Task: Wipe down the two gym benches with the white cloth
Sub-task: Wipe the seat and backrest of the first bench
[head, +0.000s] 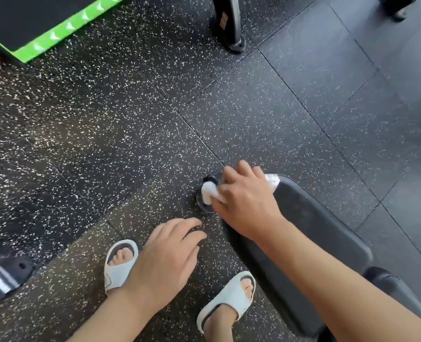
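Forearms enter from below. Left hand (166,253), fingers spread and holding nothing, hovers over the speckled floor (105,134) above two white sandals (120,264). Right hand (245,202) is closed on the white cloth (209,192), pressing it onto the far end of the black bench (310,233), cloth protruding either side of the hand.

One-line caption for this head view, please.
Right hand presses the white cloth on the black bench end; left hand hovers empty.
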`<state>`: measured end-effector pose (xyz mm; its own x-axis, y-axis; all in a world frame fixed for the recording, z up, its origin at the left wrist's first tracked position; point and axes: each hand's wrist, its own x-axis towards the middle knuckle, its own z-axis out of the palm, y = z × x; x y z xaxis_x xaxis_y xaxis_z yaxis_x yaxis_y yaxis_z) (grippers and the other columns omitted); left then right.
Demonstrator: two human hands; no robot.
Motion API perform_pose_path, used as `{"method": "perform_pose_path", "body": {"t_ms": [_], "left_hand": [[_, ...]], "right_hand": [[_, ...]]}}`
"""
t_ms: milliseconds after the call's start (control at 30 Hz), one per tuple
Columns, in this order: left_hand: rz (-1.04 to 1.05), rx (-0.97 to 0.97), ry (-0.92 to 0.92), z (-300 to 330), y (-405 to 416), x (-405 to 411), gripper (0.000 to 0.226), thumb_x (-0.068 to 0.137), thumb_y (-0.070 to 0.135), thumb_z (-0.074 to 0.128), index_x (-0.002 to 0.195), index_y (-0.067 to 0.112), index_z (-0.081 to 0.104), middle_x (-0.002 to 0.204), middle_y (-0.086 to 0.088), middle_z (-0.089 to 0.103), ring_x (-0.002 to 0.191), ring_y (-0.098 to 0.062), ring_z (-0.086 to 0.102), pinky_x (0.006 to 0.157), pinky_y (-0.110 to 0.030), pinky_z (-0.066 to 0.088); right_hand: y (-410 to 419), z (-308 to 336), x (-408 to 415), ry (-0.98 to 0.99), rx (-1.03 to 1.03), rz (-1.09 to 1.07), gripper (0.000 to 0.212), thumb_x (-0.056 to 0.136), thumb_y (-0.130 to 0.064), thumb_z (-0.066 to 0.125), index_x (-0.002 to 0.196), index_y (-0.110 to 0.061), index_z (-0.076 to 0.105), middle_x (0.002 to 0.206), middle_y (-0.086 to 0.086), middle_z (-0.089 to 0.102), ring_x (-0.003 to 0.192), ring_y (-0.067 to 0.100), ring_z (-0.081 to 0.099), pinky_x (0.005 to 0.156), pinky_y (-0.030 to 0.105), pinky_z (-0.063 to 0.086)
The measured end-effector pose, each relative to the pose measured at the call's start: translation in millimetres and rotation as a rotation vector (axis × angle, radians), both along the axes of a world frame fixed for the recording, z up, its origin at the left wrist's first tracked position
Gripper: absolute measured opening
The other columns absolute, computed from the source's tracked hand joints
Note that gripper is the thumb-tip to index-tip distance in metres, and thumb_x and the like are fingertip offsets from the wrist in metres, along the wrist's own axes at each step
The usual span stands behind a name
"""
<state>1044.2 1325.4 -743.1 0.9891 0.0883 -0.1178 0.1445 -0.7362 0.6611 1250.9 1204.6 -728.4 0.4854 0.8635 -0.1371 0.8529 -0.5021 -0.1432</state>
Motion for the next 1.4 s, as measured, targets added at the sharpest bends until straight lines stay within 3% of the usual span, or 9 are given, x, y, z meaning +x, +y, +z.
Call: {"method": "perform_pose_path", "body": {"t_ms": [67,133,233,400,633,833,1000,1167,1400], "left_hand": [[0.019,0.008,0.018,5.4,14.2,-1.3,0.031,0.100,0.029,0.051,0.124,0.025,0.071,0.135,0.011,0.061,0.127,-0.014,0.055,0.110,-0.034,0.040],[0.024,0.009,0.029,12.3,22.3,1.7,0.032,0.100,0.029,0.049,0.123,0.024,0.072,0.133,0.011,0.061,0.126,-0.013,0.055,0.111,-0.030,0.038],[0.013,-0.005,0.020,21.9,20.9,15.1,0.031,0.101,0.028,0.050,0.123,0.023,0.071,0.133,0.011,0.061,0.126,-0.013,0.055,0.110,-0.033,0.041],[-0.025,-0.022,-0.025,27.6,-3.2,45.3,0.026,0.102,0.020,0.056,0.124,0.020,0.070,0.132,0.008,0.062,0.125,-0.015,0.056,0.106,-0.037,0.048],[-0.048,0.022,-0.017,32.0,-30.4,86.2,0.026,0.097,0.008,0.068,0.122,0.013,0.072,0.131,0.000,0.064,0.121,-0.026,0.059,0.101,-0.049,0.052],[-0.193,0.098,-0.017,39.8,-45.5,121.1,0.031,0.094,0.015,0.073,0.125,0.017,0.072,0.136,0.002,0.061,0.124,-0.028,0.054,0.103,-0.050,0.050],[-0.268,0.162,0.054,35.4,-63.5,119.5,0.044,0.087,0.030,0.083,0.129,0.031,0.069,0.147,0.010,0.052,0.131,-0.026,0.041,0.117,-0.035,0.037],[-0.198,0.136,0.027,28.7,-65.5,117.0,0.045,0.082,0.023,0.087,0.124,0.029,0.071,0.146,0.012,0.053,0.130,-0.024,0.041,0.121,-0.020,0.021],[-0.211,0.127,0.051,31.6,-62.9,122.9,0.044,0.081,0.025,0.089,0.122,0.030,0.074,0.146,0.012,0.054,0.128,-0.025,0.042,0.117,-0.030,0.031]], "right_hand": [[-28.2,3.4,-19.9,0.030,0.031,0.109,0.023,0.087,-0.045,0.072,0.089,-0.021,0.073,0.103,-0.002,0.056,0.095,0.026,0.044,0.072,0.038,0.039],[-68.9,5.4,-41.3,0.076,0.072,0.215,0.035,0.083,-0.038,0.081,0.112,-0.020,0.072,0.119,-0.001,0.052,0.097,0.026,0.045,0.073,0.040,0.048],[-120.3,8.0,-42.2,0.099,0.137,0.234,0.042,0.092,-0.032,0.069,0.132,-0.022,0.060,0.124,0.000,0.048,0.096,0.028,0.050,0.075,0.042,0.052],[-128.3,0.1,0.8,-0.007,0.290,-0.314,0.027,0.101,-0.031,0.060,0.125,-0.019,0.057,0.116,0.012,0.057,0.092,0.032,0.047,0.081,0.047,0.048],[-105.6,-13.8,-6.7,-0.078,0.392,-0.569,0.026,0.102,-0.029,0.063,0.118,-0.009,0.069,0.113,0.010,0.058,0.087,0.030,0.044,0.078,0.045,0.043],[-168.9,-5.4,-70.4,0.011,0.387,-0.440,0.034,0.097,-0.022,0.066,0.129,-0.016,0.058,0.117,0.004,0.058,0.085,0.030,0.050,0.070,0.047,0.048],[-230.3,-0.8,-63.6,0.009,0.351,-0.483,0.021,0.097,-0.021,0.068,0.115,-0.012,0.075,0.112,0.005,0.064,0.084,0.030,0.052,0.067,0.048,0.049],[-180.7,-1.6,2.1,-0.037,0.439,-0.628,0.019,0.097,-0.018,0.069,0.113,-0.008,0.074,0.106,0.009,0.066,0.082,0.032,0.052,0.067,0.044,0.046],[-127.3,-3.9,-2.6,-0.013,0.473,-0.598,0.024,0.096,-0.021,0.066,0.115,-0.009,0.072,0.108,0.009,0.067,0.082,0.033,0.054,0.064,0.046,0.046]]}}
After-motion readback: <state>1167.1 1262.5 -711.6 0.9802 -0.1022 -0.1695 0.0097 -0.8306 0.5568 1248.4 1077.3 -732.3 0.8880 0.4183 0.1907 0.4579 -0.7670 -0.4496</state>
